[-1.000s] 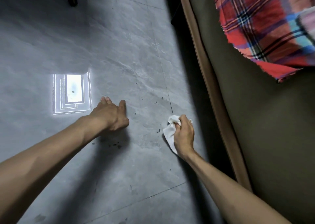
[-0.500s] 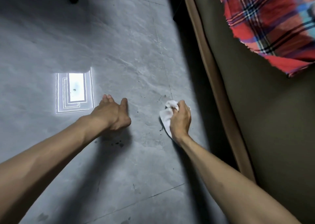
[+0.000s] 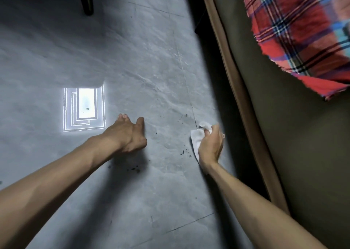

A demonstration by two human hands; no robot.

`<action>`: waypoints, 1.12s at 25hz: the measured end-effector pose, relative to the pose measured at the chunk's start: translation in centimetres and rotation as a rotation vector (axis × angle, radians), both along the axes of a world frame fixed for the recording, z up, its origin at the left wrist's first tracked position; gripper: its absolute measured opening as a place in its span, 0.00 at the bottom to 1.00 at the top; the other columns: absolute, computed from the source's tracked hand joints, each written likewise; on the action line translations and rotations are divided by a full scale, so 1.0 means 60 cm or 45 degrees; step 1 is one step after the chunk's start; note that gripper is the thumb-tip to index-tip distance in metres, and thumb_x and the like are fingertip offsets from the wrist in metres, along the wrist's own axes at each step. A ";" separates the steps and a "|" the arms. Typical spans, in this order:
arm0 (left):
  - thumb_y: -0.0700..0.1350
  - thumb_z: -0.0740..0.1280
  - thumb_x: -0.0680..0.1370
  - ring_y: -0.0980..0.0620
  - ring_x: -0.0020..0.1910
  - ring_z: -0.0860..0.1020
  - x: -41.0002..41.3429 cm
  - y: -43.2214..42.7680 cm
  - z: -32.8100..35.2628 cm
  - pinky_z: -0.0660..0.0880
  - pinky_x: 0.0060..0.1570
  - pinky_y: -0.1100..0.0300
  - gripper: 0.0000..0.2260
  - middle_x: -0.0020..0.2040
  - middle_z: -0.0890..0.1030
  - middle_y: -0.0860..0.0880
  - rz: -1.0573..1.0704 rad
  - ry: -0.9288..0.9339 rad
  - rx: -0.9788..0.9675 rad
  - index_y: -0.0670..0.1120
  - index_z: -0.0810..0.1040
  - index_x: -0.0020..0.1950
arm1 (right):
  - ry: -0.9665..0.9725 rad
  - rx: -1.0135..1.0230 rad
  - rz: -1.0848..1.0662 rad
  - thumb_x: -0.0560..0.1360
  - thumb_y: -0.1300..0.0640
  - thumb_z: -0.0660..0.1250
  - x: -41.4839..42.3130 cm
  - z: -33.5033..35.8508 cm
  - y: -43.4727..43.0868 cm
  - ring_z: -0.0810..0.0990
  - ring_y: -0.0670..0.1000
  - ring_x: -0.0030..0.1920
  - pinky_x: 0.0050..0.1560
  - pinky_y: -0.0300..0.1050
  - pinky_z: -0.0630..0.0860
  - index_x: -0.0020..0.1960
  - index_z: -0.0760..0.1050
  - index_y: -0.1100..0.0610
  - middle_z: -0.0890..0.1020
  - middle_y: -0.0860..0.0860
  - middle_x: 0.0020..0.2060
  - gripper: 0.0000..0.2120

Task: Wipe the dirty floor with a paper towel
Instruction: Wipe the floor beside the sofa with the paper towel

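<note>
Right hand (image 3: 210,144) grips paper towel (image 3: 197,138) on floor (image 3: 132,59); left hand (image 3: 128,133) flat.

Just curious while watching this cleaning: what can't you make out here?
Head view only.
Hidden: most of the paper towel, under the right hand.
Hidden: floor beneath the left hand, dirt unknown.
Cut off at top edge: dark furniture leg.
Cut off at right edge: plaid cloth.

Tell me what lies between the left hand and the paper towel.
Head view: only grey floor with a few dark dirt specks between the left hand and the paper towel.
</note>
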State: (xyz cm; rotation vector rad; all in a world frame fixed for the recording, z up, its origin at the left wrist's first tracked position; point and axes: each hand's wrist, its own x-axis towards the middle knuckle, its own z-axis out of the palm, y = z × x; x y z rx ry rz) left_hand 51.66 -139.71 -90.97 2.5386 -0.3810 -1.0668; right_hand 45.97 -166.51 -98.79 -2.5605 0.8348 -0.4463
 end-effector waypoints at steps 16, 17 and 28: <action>0.42 0.55 0.74 0.34 0.76 0.42 0.001 -0.002 -0.003 0.50 0.74 0.45 0.30 0.75 0.43 0.29 0.025 0.043 0.015 0.43 0.49 0.75 | -0.034 0.310 0.458 0.70 0.68 0.55 0.134 0.043 0.078 0.77 0.43 0.48 0.52 0.42 0.72 0.42 0.73 0.50 0.82 0.40 0.44 0.15; 0.42 0.55 0.74 0.35 0.76 0.42 0.003 -0.006 -0.004 0.50 0.74 0.44 0.30 0.75 0.43 0.29 0.032 0.050 0.014 0.44 0.49 0.75 | -0.025 0.329 0.474 0.71 0.67 0.55 0.123 0.037 0.071 0.77 0.40 0.48 0.51 0.36 0.70 0.41 0.73 0.48 0.83 0.39 0.44 0.15; 0.43 0.54 0.75 0.34 0.76 0.42 0.000 -0.010 0.003 0.49 0.74 0.45 0.31 0.75 0.43 0.29 0.042 0.074 0.038 0.45 0.48 0.77 | 0.034 0.225 0.664 0.72 0.63 0.57 0.038 0.014 0.074 0.76 0.39 0.47 0.47 0.34 0.67 0.39 0.69 0.49 0.80 0.35 0.43 0.10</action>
